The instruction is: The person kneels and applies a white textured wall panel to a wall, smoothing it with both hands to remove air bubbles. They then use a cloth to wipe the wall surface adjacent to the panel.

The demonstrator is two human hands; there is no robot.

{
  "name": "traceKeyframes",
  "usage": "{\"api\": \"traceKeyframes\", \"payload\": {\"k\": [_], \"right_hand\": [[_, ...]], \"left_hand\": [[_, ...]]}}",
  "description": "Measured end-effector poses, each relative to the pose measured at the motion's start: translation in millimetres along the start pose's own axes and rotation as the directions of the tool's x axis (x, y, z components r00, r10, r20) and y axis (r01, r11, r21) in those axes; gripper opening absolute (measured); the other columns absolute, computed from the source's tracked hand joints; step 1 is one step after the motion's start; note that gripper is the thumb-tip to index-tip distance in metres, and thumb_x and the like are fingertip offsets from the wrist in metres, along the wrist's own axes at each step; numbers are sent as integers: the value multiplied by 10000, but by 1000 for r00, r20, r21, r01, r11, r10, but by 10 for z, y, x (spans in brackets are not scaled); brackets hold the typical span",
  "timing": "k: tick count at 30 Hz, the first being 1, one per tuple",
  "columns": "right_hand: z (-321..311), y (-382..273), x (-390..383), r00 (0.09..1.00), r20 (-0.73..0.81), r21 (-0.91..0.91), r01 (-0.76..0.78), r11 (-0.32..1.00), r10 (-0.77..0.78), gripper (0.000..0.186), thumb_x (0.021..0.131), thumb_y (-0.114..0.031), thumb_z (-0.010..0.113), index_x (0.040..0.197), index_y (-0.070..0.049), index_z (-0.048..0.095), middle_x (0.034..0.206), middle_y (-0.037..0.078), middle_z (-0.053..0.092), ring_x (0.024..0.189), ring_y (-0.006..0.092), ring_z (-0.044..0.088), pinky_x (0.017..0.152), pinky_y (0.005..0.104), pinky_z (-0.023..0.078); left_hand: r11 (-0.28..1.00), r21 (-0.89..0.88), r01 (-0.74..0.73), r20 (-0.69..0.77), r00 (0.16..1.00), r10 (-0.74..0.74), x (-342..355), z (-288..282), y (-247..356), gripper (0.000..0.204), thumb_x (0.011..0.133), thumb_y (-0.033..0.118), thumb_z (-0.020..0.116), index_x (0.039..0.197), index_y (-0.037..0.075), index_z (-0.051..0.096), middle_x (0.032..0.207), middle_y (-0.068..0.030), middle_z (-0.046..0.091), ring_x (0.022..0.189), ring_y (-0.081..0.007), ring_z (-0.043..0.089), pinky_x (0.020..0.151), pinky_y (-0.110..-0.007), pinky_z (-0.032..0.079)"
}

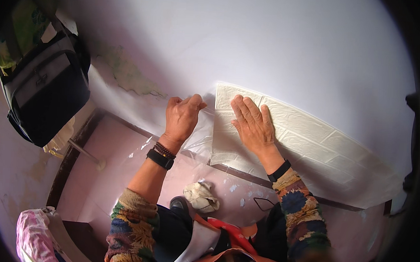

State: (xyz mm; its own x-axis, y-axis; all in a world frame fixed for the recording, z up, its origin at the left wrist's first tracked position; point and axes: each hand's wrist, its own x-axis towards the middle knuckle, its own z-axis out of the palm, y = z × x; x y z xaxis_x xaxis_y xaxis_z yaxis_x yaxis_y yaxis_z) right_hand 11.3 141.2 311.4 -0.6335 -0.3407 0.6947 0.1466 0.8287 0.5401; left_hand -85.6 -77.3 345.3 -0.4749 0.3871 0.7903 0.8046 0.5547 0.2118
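A cream foam wall panel [309, 136] with an embossed brick pattern lies along the lower part of the white wall, its left edge upright. My right hand [254, 121] presses flat on its upper left part, fingers stretched out. Just left of the panel, my left hand [182, 117] is closed, with thumb and fingers pinched on a clear plastic film [201, 139]. That film hangs from the fingers beside the panel's left edge, down toward the floor. The fingertips are partly hidden.
Peeling, stained plaster [127, 74] marks the wall at left. A black and grey bag [48, 91] hangs on the left wall. On the pink floor, a crumpled cloth [201, 197] lies near my foot. Pink-and-white fabric [34, 235] drapes at lower left.
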Motion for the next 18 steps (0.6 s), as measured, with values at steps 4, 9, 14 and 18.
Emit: {"api": "traceKeyframes", "payload": {"k": [4,9,14,18], "right_hand": [[20,-54,106,998,-46,33,-31,999,32,628,1006,-425,466,1570,-202,304,1657,-33,210,1536,150,126,1247,462,-4],[30,-77,130,998,-49,-31,-46,998,45,611,1034,-462,380,1581,-214,267,1660,-43,191,1537,148,118,1251,464,-13],[28,-51,136,999,-16,-138,-43,990,41,638,1027,-567,271,1590,-273,215,1667,-73,144,1534,118,94,1252,449,-3],[-20,-39,138,999,-15,-146,-41,988,39,623,1038,-548,235,1594,-272,194,1670,-69,128,1536,121,82,1254,450,-5]], "left_hand": [[1000,11,-11,22,1000,10,13,-38,-15,88,860,40,615,808,97,574,767,-25,712,639,-258,623,788,-355,462],[995,-101,5,10,1000,-4,-49,-25,-75,93,841,2,586,794,81,576,791,-43,715,645,-292,606,787,-370,477],[975,-110,194,86,979,-185,-223,17,-245,73,879,35,589,812,64,585,777,-88,697,661,-252,627,678,-367,504],[808,-231,542,174,840,-514,-441,-114,-551,60,849,36,618,805,42,577,790,-139,692,677,-327,647,645,-397,519]]}}
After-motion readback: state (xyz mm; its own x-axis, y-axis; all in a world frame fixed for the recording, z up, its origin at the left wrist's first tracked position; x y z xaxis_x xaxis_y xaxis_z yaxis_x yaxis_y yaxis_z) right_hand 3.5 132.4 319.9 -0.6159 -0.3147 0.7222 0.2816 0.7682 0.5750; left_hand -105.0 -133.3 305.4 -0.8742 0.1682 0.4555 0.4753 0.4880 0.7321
